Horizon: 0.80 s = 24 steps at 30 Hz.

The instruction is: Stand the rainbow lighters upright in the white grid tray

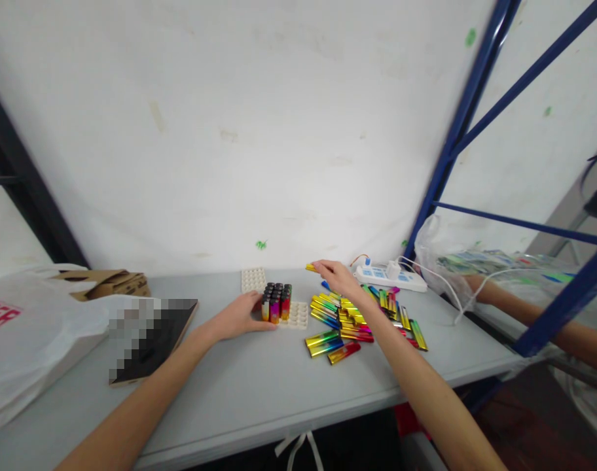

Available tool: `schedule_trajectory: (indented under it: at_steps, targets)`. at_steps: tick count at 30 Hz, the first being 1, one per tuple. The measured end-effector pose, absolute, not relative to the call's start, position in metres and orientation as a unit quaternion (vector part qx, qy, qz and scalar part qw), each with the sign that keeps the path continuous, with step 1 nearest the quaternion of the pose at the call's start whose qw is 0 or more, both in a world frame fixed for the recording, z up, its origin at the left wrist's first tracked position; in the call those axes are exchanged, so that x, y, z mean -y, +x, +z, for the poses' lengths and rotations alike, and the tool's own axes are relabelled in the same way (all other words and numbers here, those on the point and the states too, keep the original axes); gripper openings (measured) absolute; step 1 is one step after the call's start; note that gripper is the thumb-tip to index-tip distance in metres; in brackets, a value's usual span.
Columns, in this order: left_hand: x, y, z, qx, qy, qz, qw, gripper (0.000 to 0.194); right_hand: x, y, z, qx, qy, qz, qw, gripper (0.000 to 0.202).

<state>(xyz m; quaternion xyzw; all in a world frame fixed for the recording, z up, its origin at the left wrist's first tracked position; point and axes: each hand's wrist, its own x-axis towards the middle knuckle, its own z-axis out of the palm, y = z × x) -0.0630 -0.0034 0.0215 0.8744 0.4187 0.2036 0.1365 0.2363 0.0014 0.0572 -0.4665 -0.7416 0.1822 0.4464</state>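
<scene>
My left hand (240, 316) rests on the grey table at the left side of a block of upright lighters (277, 302), thumb in front and fingers behind. The lighters have black tops and stand on a cream tray with round sockets (298, 315), whose right part shows bare sockets. My right hand (334, 273) is raised above the back of the table, its fingers pinched on a yellow metallic lighter (311, 267). Beneath my right forearm lies a loose pile of shiny lighters (328, 307) in yellow, green, blue and red.
A second cream tray (253, 280) lies by the wall. Behind the pile is a white power strip (391, 277) with cables. At left are a black flat object (156, 340), a white bag (38, 340) and cardboard (114, 284). Across the blue frame (438, 176), another person's arm (539, 317) shows.
</scene>
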Motion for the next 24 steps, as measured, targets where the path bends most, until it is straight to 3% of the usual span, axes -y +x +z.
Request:
schedule_trajectory:
  at_steps: [5,10,16,24]
  targets:
    - [0.004,-0.063,0.022,-0.407,0.881,0.196,0.140,0.060,-0.005,0.221,0.050,0.629,-0.470,0.310,0.537,0.047]
    - [0.006,-0.062,0.024,-0.419,0.876,0.197,0.136,0.059,0.002,0.220,0.037,0.656,-0.420,0.369,0.507,0.059]
    - [0.008,-0.062,0.024,-0.414,0.874,0.211,0.143,0.057,0.011,0.208,0.028,0.649,-0.358,0.474,0.475,0.049]
    - [0.006,-0.062,0.023,-0.412,0.877,0.198,0.149,0.059,0.014,0.194,0.020,0.661,-0.489,0.273,0.499,0.050]
